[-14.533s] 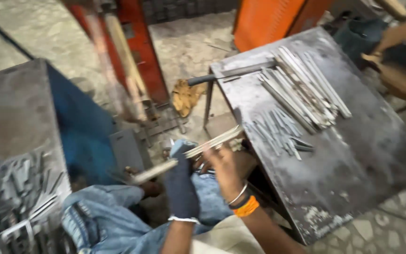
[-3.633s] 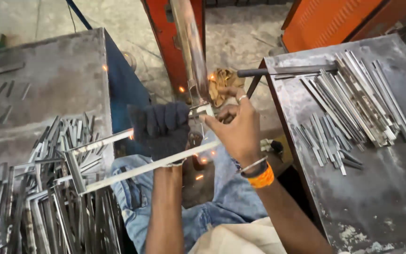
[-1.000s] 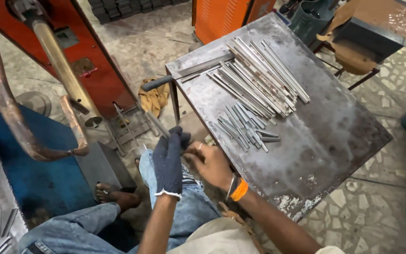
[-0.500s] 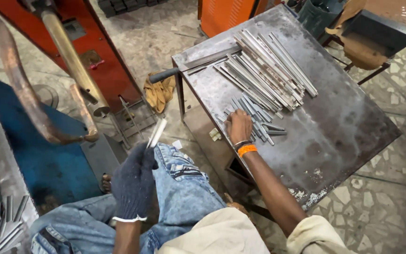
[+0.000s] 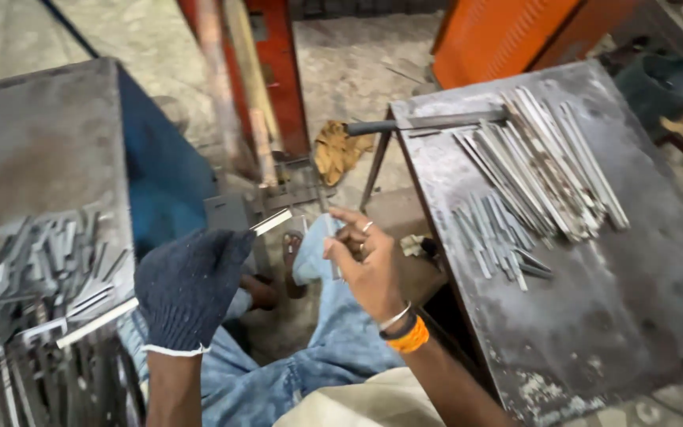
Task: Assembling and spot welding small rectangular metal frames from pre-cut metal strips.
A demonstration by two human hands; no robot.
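Left hand: the left hand (image 5: 190,286), wearing a dark knit glove, is clenching around a long flat metal strip (image 5: 272,221), knuckles turned up toward the camera, forearm rising from the bottom edge.
Strip: it is sticking out of both sides of that fist, one end pointing up and right toward the other hand, the other running down and left over the heap beside the glove.
Right hand: the bare right hand (image 5: 367,265) is hovering just right of the strip's upper end, palm facing left, fingers (image 5: 349,229) curling inward and pinching a short metal piece (image 5: 334,267) that is hanging down from them.
Wrist: an orange band (image 5: 409,337) is sitting on the right wrist, the forearm angling down to the right.
Left of the glove: a heap of bent metal pieces (image 5: 37,292) is lying on a grey desk (image 5: 33,150).
Right of the bare hand: long rods (image 5: 551,170) and short strips (image 5: 493,237) are lying on a dark metal desk (image 5: 634,316).
Below both hands: blue jeans (image 5: 333,356) are covering the knees.
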